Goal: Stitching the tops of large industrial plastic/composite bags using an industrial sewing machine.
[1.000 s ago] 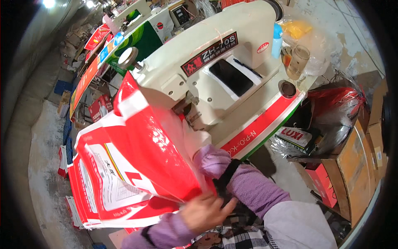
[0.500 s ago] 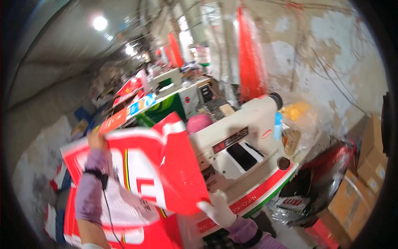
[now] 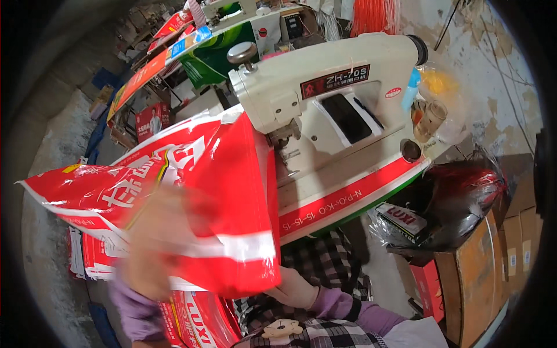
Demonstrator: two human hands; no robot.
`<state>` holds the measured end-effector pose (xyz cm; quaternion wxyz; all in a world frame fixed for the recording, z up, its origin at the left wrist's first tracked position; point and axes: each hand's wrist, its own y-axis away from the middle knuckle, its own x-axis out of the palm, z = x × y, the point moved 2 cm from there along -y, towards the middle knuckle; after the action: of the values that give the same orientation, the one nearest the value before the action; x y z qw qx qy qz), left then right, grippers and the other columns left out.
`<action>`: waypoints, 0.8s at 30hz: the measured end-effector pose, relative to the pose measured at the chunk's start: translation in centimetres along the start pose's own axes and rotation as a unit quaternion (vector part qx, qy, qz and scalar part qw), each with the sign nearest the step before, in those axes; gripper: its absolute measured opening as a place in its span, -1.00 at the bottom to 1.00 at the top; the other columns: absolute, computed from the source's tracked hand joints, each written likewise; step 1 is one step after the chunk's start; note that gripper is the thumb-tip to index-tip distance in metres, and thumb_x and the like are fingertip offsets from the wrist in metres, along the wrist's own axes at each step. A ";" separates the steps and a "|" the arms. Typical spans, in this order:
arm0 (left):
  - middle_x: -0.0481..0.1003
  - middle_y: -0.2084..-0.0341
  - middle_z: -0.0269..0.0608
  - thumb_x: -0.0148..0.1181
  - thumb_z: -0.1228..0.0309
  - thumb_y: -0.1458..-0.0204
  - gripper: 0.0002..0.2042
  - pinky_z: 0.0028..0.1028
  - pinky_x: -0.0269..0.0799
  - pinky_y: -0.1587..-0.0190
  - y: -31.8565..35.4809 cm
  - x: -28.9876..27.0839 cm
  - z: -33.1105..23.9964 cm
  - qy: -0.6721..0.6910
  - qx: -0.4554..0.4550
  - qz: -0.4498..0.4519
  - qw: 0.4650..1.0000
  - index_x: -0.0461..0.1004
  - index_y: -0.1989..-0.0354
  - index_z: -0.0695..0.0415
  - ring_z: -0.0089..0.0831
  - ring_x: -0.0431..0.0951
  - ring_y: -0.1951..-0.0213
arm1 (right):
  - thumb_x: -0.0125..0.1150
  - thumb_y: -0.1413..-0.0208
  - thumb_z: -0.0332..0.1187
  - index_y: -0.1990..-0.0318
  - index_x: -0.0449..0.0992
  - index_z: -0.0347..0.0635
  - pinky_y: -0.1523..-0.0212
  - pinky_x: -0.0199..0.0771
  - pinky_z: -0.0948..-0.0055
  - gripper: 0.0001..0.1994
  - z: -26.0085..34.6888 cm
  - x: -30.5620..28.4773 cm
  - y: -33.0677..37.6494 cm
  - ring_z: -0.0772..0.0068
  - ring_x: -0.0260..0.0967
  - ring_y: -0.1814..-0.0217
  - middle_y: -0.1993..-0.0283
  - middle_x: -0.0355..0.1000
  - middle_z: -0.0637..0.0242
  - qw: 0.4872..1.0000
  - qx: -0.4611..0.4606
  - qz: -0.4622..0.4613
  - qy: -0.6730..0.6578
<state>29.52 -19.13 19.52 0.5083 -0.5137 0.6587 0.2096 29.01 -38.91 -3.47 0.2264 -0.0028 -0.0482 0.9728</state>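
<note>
A large red and white printed plastic sack [image 3: 243,191] lies across the sewing table's left end, its upper edge beside the needle area of a cream sewing machine [image 3: 348,75]. My right hand [image 3: 296,288], in a pale glove, grips the sack's near right corner; its fingertips are hidden behind the red plastic. Over the sack's middle is my left hand [image 3: 159,232], smeared by motion, so its fingers cannot be made out. The sack's left part folds up into a point.
More red sacks [image 3: 197,322] lie below, by my checked apron [image 3: 313,261]. A phone [image 3: 346,119] rests on the machine's bed. To the right are a plastic-wrapped bundle [image 3: 458,185] and cardboard boxes [image 3: 473,278]. Another table with a green cover [image 3: 220,52] stands behind.
My left hand has come from the sack's far left edge toward its middle. The sack has swung and folded, and my right hand has closed on its near corner. The view has tilted down.
</note>
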 end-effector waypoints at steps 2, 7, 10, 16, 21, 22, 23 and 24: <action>0.23 -0.23 0.00 0.14 0.25 -0.04 -0.45 -0.04 -0.01 -0.30 -6.2 8.3 -5.0 0.120 0.016 0.098 0.988 0.24 -0.22 0.15 -0.06 0.28 -0.21 | 0.09 -0.13 -0.32 0.10 0.47 -0.25 -0.06 0.39 0.27 -0.75 -2.5 0.6 0.3 0.08 0.37 -0.02 0.05 0.42 0.09 0.986 -0.057 0.010 0.154; 0.18 -0.26 0.02 0.09 0.15 -0.11 -0.43 -0.23 0.04 -0.30 0.6 23.6 19.2 0.158 -0.387 -0.268 0.868 0.22 -0.24 0.20 -0.22 0.21 -0.25 | 0.05 -0.14 -0.20 0.52 0.49 -0.25 0.29 0.41 0.19 -0.68 -4.1 -2.1 1.9 0.03 0.39 0.35 0.50 0.41 0.13 0.966 -0.035 -0.006 0.258; 0.17 -0.27 0.01 0.04 0.07 -0.17 -0.43 -0.36 0.08 -0.30 6.3 22.5 27.3 0.448 -0.415 -0.410 0.677 0.24 -0.23 0.23 -0.33 0.21 -0.25 | 0.04 -0.20 -0.17 0.55 0.45 -0.29 0.42 0.33 0.18 -0.62 -3.3 -2.9 1.4 0.00 0.36 0.43 0.55 0.33 0.06 0.983 0.062 -0.069 0.159; 0.11 -0.31 -0.02 0.16 0.13 -0.05 -0.35 -0.18 0.01 -0.33 -2.1 20.1 19.3 -0.032 -0.142 -0.004 0.989 0.20 -0.24 0.28 -0.07 0.00 -0.37 | 0.12 -0.16 -0.24 0.57 0.48 -0.24 0.41 0.36 0.23 -0.68 0.4 -2.7 2.4 0.09 0.36 0.43 0.57 0.33 0.13 0.982 -0.042 -0.144 0.116; -0.07 -0.38 -0.05 0.07 0.22 -0.05 -0.36 0.05 -0.10 -0.33 -3.6 24.1 16.6 -0.189 -0.316 0.015 0.930 0.12 -0.29 0.25 0.06 -0.14 -0.39 | 0.16 -0.11 -0.24 0.57 0.48 -0.25 0.34 0.43 0.29 -0.70 3.1 -2.3 1.0 0.12 0.40 0.35 0.52 0.40 0.17 0.973 -0.058 -0.059 0.216; -0.10 -0.39 -0.05 0.05 0.24 -0.06 -0.37 0.08 -0.12 -0.32 -2.8 24.9 15.8 -0.211 -0.325 0.016 0.922 0.11 -0.29 0.25 0.06 -0.16 -0.39 | 0.16 -0.10 -0.25 0.58 0.47 -0.26 0.33 0.44 0.28 -0.70 3.5 -2.3 0.8 0.12 0.40 0.35 0.52 0.40 0.17 0.971 -0.060 -0.057 0.223; -0.02 -0.35 0.04 0.02 0.30 -0.06 -0.41 0.00 -0.08 -0.34 -2.4 25.5 14.4 -0.149 -0.304 -0.025 0.940 0.13 -0.28 0.26 0.09 -0.11 -0.37 | 0.16 -0.10 -0.25 0.59 0.46 -0.27 0.32 0.44 0.28 -0.69 3.2 -2.7 0.9 0.11 0.40 0.34 0.51 0.41 0.17 0.969 -0.053 -0.064 0.232; 0.08 -0.29 0.09 0.02 0.32 -0.06 -0.45 -0.06 0.00 -0.31 -0.8 26.0 13.0 -0.095 -0.247 -0.033 0.964 0.18 -0.23 0.27 0.08 0.02 -0.32 | 0.17 -0.08 -0.25 0.58 0.45 -0.28 0.31 0.44 0.26 -0.70 1.8 -2.9 1.4 0.10 0.40 0.33 0.51 0.42 0.15 0.972 -0.036 -0.086 0.216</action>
<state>37.24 -21.13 -8.44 0.4329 -0.6222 0.5176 0.3969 31.00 -41.58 -1.85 0.3137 -0.2170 -0.0331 0.9238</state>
